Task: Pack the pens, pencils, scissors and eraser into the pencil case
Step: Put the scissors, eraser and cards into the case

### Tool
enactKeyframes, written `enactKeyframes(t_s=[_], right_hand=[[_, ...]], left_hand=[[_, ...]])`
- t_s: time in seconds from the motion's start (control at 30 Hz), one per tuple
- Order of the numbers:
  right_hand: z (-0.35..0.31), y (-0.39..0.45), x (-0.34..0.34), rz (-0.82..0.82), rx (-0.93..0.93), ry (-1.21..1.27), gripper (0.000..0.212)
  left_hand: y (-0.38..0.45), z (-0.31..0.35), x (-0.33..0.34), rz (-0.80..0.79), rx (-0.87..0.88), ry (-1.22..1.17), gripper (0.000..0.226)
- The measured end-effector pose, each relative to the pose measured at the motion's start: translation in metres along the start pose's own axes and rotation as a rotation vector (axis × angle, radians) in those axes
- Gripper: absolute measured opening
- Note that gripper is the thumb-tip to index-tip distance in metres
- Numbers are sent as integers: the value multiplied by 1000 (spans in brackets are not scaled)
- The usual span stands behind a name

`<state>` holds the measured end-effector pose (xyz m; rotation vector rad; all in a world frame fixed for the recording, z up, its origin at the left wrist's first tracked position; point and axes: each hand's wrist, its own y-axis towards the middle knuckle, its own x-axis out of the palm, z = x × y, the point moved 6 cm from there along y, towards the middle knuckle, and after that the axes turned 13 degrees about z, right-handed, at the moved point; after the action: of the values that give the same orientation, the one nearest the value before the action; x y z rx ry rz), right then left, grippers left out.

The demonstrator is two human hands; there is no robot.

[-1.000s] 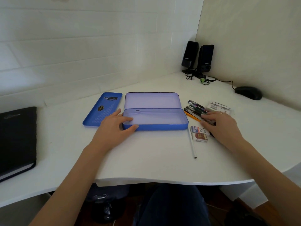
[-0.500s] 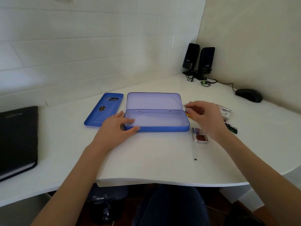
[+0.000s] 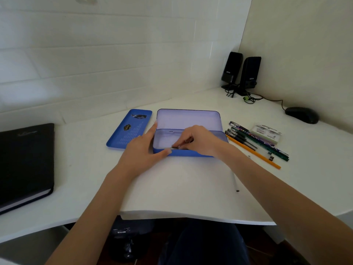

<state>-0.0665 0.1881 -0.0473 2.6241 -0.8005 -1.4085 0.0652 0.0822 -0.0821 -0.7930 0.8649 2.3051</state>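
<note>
- My left hand (image 3: 142, 150) rests on the white table (image 3: 181, 188) at the left end of the open blue metal pencil case (image 3: 188, 131). The fingers lie fairly straight along its end wall and the thumb lies along the front wall, bracing the case rather than curling round it.
- My right hand (image 3: 198, 139) reaches across from the right, forearm low over the table, and dips into the case's lower tray. Its fingers are bent, pinching a small dark object (image 3: 178, 148) against the inside of the front wall. It is too hidden to say what it is.
- The case sits in the middle of the table, its lid tipped back toward the wall.
- A bundle of dark pens and patterned pencils (image 3: 257, 141) lies just right of the case, with a long orange pencil (image 3: 254, 153) along its near side.
- A small clear packet (image 3: 267, 132) lies just beyond the bundle.
- A thin white pencil (image 3: 236, 183) shows beside my right forearm.
- A flat blue metal tray insert (image 3: 129, 129) lies left of the case, and a black notebook (image 3: 24, 163) sits at the far left.
</note>
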Motion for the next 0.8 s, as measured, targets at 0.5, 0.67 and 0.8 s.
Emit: enactKeyframes(t_s=[0.5,0.67,0.8], right_hand=[[18,-3,-39,107,111,236,20],[82,-24,-117,488,263,-67,15],[128,-43,-142,484,445,-305,20]], left_hand=[[-2,10,-3,35,114,56,73],[-2,11,-2,33,124,133,70],[-2,11,-2,27,119,128,77]])
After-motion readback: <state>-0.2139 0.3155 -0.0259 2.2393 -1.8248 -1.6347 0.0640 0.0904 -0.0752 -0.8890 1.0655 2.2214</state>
